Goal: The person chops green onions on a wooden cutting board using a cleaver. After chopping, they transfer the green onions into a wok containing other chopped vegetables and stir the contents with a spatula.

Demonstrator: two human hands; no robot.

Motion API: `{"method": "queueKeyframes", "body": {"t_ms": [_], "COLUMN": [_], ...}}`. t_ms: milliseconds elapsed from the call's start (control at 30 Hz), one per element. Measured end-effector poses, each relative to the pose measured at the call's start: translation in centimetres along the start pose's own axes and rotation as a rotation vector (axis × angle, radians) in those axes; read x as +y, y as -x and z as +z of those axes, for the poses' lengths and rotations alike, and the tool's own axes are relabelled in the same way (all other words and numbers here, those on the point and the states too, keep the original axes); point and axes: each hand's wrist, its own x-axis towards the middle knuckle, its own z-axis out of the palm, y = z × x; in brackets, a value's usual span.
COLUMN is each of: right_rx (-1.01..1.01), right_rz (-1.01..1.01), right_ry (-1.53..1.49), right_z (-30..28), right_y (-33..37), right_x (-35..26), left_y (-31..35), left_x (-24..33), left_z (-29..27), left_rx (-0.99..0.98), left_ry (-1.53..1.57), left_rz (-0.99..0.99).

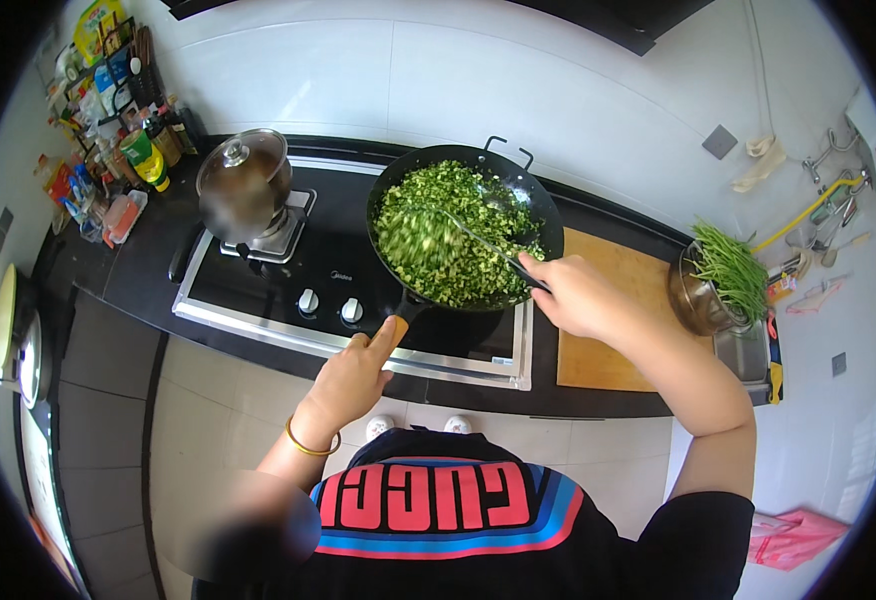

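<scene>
A black wok [552,232] sits on the right part of the stove, filled with finely chopped greens [433,272] mixed with pale bits. My left hand [350,378] is closed around the wok's handle [413,306] at the near side. In my right hand [576,294] is the dark handle of a spatula [490,247]; its shaft reaches leftward over the wok. The spatula's head is lost among the greens, which are smeared by motion at the wok's left-middle.
On the left burner stands a glass-lidded pot [243,180]. Right of the stove [278,292] lie a wooden cutting board [598,345] and a metal bowl [691,305] of long green stalks [730,272]. Bottles [145,160] crowd the far-left corner. Utensils hang on the right wall.
</scene>
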Motion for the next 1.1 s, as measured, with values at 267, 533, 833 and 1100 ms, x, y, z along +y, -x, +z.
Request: {"method": "queueKeyframes", "body": {"t_ms": [267, 533, 833, 1100], "right_rx": [-0.221, -0.268, 0.015, 0.053], "right_rz": [0.097, -0.066, 0.000, 0.094], "right_ry": [-0.105, 0.009, 0.045, 0.064], "right_z": [-8.2, -1.9, 0.8, -5.0], "right_y": [5.4, 1.7, -1.3, -3.0], "right_x": [-1.0, -1.0, 4.0, 4.2], "left_y": [0.1, 0.2, 0.4, 0.6], "left_x": [0.1, 0.0, 0.3, 0.5], "left_z": [-0.3, 0.2, -0.3, -0.6], "left_rx": [-0.039, -0.028, 0.004, 0.030], "left_ry": [0.089, 0.063, 0.013, 0.133], "left_rz": [-0.063, -0.078, -0.037, -0.108]}}
